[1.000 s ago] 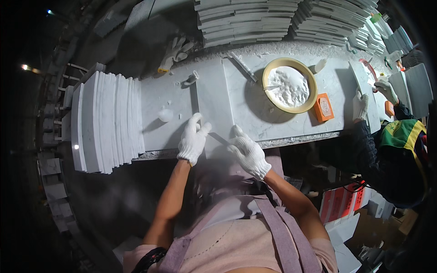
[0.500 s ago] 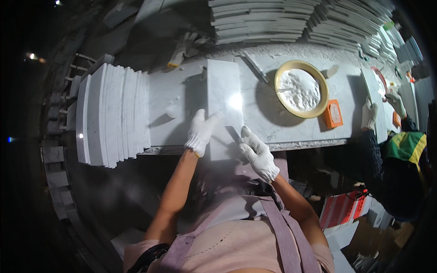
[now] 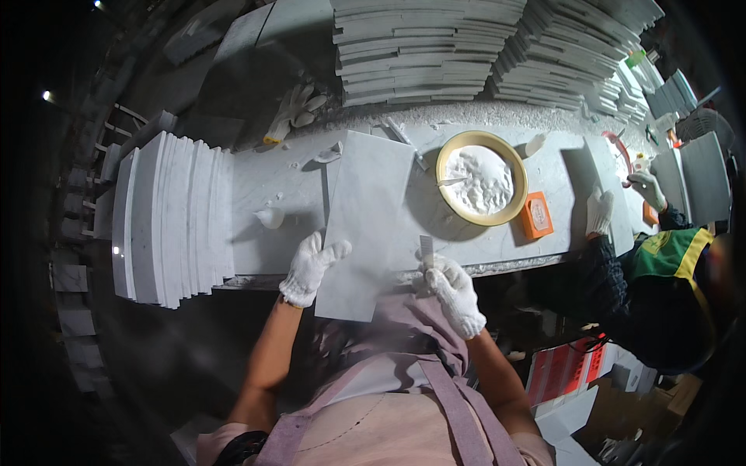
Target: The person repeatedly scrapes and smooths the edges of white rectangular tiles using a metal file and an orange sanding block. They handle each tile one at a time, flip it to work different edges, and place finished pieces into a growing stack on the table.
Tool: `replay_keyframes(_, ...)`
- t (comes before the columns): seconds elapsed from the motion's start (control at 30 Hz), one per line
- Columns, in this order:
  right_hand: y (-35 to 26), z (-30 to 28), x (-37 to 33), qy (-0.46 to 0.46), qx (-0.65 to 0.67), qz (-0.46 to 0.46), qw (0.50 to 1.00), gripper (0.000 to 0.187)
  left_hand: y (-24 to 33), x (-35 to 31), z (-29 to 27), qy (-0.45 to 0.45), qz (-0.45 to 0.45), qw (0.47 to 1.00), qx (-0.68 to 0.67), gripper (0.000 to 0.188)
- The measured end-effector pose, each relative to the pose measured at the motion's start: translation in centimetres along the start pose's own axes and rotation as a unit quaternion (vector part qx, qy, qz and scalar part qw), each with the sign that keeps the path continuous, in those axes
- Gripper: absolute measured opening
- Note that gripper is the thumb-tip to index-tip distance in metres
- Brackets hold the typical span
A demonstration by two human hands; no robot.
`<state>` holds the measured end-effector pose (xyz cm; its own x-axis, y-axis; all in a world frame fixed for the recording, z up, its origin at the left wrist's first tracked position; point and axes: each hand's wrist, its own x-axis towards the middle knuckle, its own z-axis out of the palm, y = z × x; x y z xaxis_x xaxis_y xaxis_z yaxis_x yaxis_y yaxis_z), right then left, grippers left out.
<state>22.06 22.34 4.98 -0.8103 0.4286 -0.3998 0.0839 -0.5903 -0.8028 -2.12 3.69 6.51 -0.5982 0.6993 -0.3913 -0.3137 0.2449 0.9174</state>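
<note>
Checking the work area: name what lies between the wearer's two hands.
In the head view, a pale grey slab lies between the left hand and the right hand, which holds a thin flat tool.

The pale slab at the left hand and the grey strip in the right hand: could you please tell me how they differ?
The slab is broad and long; the strip is small and narrow. The slab is pale, the strip darker. The slab overhangs the near edge of the table; the strip sticks out from the right hand. Both look flat.
</note>
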Motion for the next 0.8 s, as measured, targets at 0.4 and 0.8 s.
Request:
replay_keyframes(0.4, -1.5, 3.5, -2.4, -0.058, -0.177, -0.113, 0.976, 0.024, -3.2, -4.4, -0.8, -0.131, 0.012, 0.991, 0.01, 0.043)
replay_keyframes(0.8, -0.6, 3.8, -4.4, -0.043, -0.151, -0.148, 0.976, 0.032, -2.3, -5.9, 0.9, -0.145, 0.02, 0.987, 0.065, 0.034)
